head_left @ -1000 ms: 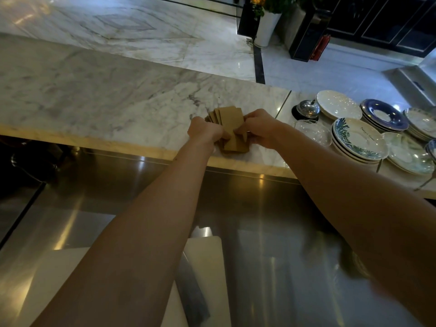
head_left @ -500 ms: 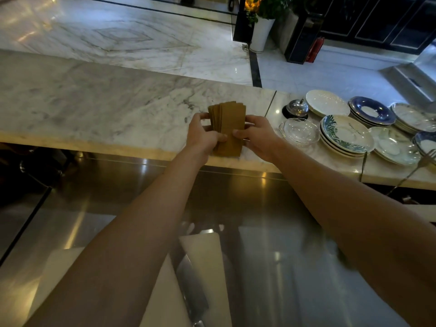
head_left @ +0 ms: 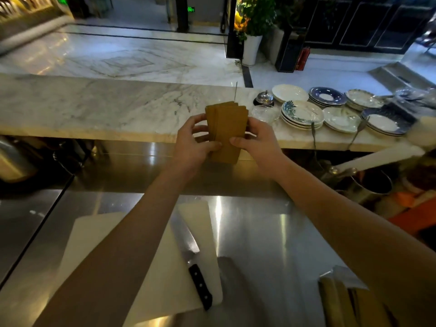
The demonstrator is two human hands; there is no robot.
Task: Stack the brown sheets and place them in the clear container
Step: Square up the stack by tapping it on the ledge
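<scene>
Above the near edge of the marble counter [head_left: 99,109], both hands hold a fanned stack of brown sheets [head_left: 227,131] upright. The left hand [head_left: 192,147] grips the stack's left edge, thumb across the front face and fingers curled behind. The right hand [head_left: 258,143] clasps the right edge the same way, its thumb pressing the front near the lower part. The sheets are not squared: their top edges step slightly, spreading toward the left.

Just right of the hands, on the counter, sits a clear glass dish [head_left: 265,113], and beyond it a small metal call bell [head_left: 264,97]. Farther right lie several stacks of plates [head_left: 303,114], some white, some with blue or green patterns, and two forks [head_left: 313,135] hang over the counter's near edge.

Nearer, below the forearms, a steel worktop [head_left: 259,232] carries a white cutting board [head_left: 165,279] with a black-handled knife [head_left: 188,256] lying across it, blade pointing far. At the near right corner more brown sheets [head_left: 342,300] are partly in view. On the far floor stands a potted plant [head_left: 252,31] in a white pot.
</scene>
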